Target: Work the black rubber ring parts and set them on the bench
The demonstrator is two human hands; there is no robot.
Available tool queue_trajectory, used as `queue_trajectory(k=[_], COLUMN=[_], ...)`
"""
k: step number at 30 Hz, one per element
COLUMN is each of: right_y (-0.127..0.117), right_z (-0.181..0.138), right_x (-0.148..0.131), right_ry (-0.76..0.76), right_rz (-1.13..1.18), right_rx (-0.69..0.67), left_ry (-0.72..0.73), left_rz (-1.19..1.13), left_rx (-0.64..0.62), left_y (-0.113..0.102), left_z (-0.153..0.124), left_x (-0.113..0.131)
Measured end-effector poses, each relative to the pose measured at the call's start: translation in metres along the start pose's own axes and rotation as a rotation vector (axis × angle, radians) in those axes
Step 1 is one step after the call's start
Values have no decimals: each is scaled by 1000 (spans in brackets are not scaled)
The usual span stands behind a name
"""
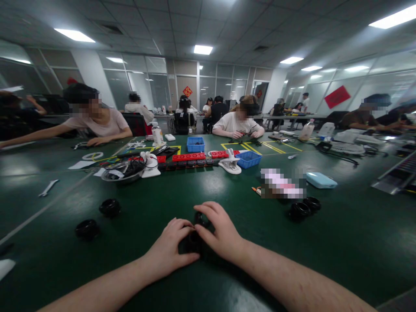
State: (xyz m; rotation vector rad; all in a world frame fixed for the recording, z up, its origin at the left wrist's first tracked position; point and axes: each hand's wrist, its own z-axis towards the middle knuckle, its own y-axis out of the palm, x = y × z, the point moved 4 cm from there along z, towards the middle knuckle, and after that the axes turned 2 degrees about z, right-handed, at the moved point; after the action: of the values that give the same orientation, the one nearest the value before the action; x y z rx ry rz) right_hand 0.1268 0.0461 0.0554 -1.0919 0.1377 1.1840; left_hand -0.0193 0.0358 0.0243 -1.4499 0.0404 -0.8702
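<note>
Near the front middle of the green table, my left hand (173, 247) is curled around a dark round part (192, 242), thumb on the near side. My right hand (217, 229) pinches a black ring (201, 219) between thumb and fingers, just above and touching the dark part. Shadow and fingers hide much of both pieces. To the left stand two black ring-shaped parts (109, 208), apart from each other. Two more black ring-shaped parts (299, 211) sit close together on the right.
Red power strips (189, 157), blue bins (248, 159), a bowl of cables (121, 171) and white clamps (230, 164) lie across the table (156, 197). A wrench (48, 188) is at left, a light-blue case (321, 180) at right. A co-worker (238, 123) sits opposite.
</note>
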Motion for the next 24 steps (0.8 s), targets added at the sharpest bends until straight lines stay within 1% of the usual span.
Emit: queue_trajectory(k=[2,7,9,14,17,19,21,24], right_y=[-6,-10,-10,-12,-16,-18,-20,-15], right_z=[5,12,13,14,13,13,13,15], right_x=[14,48,54,62,70,71,66,41], right_ry=[53,183,215,247,267,263,243,178], right_rz=[-1,-63,-96,-180,-234,-269,-302,-332], right_rx=[70,125,93,-88,-156,-171,-157,-128], left_ry=[-29,-73,-80,-102,-126,-149,-165,-177], left_rz=[22,52,69,111,144,169,194,226], left_rx=[23,64,71,51,22,-5,-40,-94], left_y=[0,-4,-7,-10,-9,-9,-8,-6], left_z=[0,-1,-2,-3,-3,-3,-4,-5], left_x=[-2,-4,-5,-10,-14,-18,-22,-29])
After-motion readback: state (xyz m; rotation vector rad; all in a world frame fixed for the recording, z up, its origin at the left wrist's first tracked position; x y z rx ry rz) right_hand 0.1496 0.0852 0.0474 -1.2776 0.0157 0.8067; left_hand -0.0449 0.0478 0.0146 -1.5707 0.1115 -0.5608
